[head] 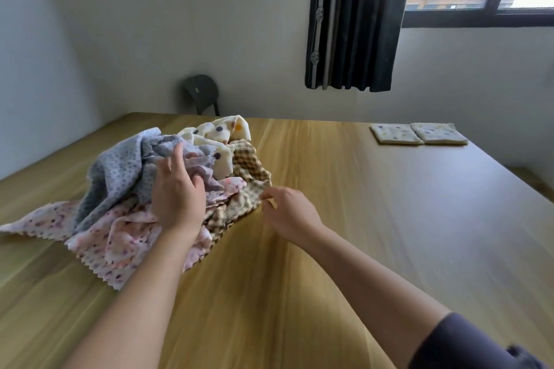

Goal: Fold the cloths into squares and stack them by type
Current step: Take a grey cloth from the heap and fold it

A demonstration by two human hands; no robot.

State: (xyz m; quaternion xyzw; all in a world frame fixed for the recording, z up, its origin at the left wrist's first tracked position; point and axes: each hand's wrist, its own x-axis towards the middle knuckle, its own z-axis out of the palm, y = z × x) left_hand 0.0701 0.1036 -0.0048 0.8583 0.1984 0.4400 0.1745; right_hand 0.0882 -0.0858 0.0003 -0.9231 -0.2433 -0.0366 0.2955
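— Cloths [126, 204], where are they?
— Heaped loose near the left edge of the table [389, 234]: a grey cloth [120, 165] over a pink cloth [120, 237], with a spotted cream cloth [221, 132] behind.
— And the hands?
— Apart. The left hand [177, 195] rests on the grey cloth, fingers nearly straight. The right hand [287, 213] pinches the edge of the checked cloth [248, 165].
— Anything folded?
— Two folded squares [419, 135], side by side at the far right corner.

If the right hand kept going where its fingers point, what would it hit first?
Probably the brown checked cloth. The fingertips of the right hand look almost on its near edge, though depth is unclear.
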